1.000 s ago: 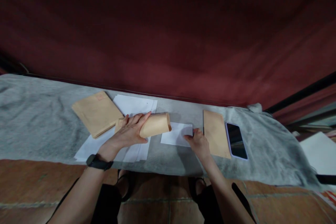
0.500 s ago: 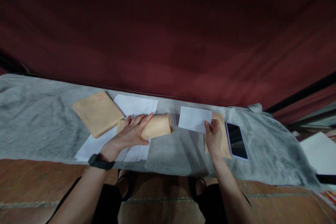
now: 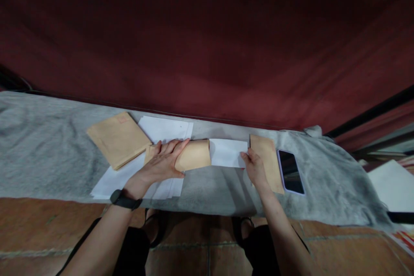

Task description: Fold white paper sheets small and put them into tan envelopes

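Note:
A brown paper envelope [image 3: 194,155] lies across the middle of the bench, its right end slightly bulged. My left hand [image 3: 166,159] grips it across its width, thumb at the near edge and fingers on the far side. In my right hand [image 3: 255,166] is a folded white sheet of paper [image 3: 228,152], pinched at its right end. The sheet's left end meets the envelope's mouth; how far it reaches inside is hidden. Beneath and beside my right hand lies another brown envelope [image 3: 271,166].
A stack of brown envelopes [image 3: 118,138] sits at the left, partly over loose white sheets [image 3: 168,127]. A phone [image 3: 291,171] lies at the right. Grey cloth [image 3: 51,146] covers the narrow bench, and a dark red curtain [image 3: 207,51] hangs behind it.
My right hand has moved left and slightly down with the white sheet, bringing its end to the envelope's mouth. More of the right-hand envelope shows. My left hand stays in place.

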The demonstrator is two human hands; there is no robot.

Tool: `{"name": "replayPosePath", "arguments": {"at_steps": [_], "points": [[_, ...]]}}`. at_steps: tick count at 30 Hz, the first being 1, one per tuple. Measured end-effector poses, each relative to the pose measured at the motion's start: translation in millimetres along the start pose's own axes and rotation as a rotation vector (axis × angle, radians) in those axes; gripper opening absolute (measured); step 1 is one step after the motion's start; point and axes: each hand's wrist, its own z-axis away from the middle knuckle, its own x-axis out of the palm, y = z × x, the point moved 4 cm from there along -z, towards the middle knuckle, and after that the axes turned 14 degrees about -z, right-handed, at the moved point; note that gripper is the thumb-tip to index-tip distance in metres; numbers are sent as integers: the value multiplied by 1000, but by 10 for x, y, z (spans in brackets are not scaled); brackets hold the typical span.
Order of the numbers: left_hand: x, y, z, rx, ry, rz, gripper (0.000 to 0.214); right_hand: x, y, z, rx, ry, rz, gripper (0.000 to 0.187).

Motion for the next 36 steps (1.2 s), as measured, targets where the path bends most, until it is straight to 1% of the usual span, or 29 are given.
{"name": "replayPosePath", "arguments": {"at_steps": [4, 9, 13, 16, 18, 25, 32, 36], "points": [[-13, 22, -6, 26, 16, -9, 116, 0, 34, 9, 55, -74, 11, 37], [-2, 15, -17, 33, 19, -8, 115, 27, 67, 26, 76, -109, 34, 32], [34, 27, -29, 61, 25, -2, 117, -12, 68, -15, 62, -86, 52, 31], [48, 85, -39, 105, 24, 12, 119, -58, 49, -47, 33, -45, 59, 31], [44, 137, -48, 122, 29, 23, 120, -50, 50, -43, 27, -40, 53, 31], [-7, 344, -100, 175, 68, 79, 121, 188, 114, 96, 51, -73, -12, 33], [-45, 521, -131, 236, 90, 107, 121, 467, 148, 201, 54, -128, -98, 28], [-60, 582, -133, 261, 86, 95, 120, 561, 207, 224, 67, -170, -121, 23]]}}
